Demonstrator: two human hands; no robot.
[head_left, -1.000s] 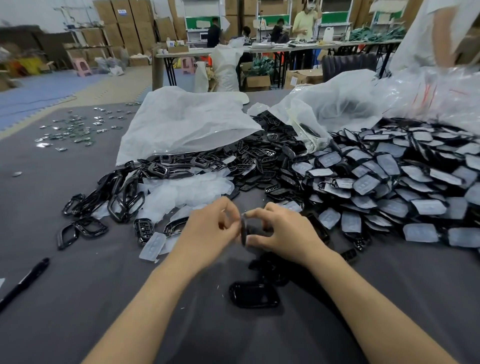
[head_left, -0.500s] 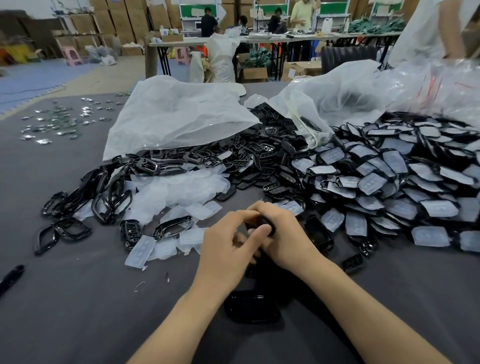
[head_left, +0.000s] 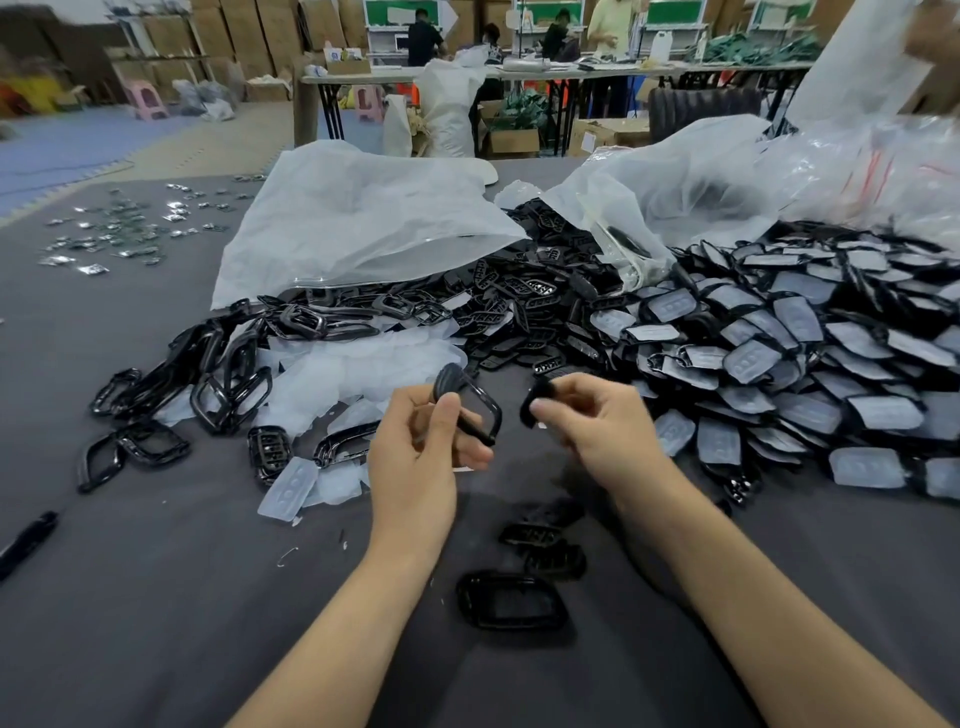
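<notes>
My left hand (head_left: 421, 447) holds a glossy black frame piece (head_left: 480, 402) between thumb and fingers, a little above the grey table (head_left: 156, 597). My right hand (head_left: 597, 421) pinches a small black part (head_left: 530, 405) just to the right of it; the two parts are apart. Below my hands lie a black key-fob shell (head_left: 511, 603) and two black button inserts (head_left: 545, 545).
A big heap of black shells with clear film pads (head_left: 779, 353) fills the right. Black frames (head_left: 223, 374) and loose film pieces (head_left: 363, 369) lie at the left. White plastic bags (head_left: 363, 218) sit behind. Small shiny parts (head_left: 119, 228) at the far left, a black pen (head_left: 26, 540). People work at far tables.
My hands, joined around one black part before, have come apart. The left hand now holds a frame piece and the right keeps a small black part.
</notes>
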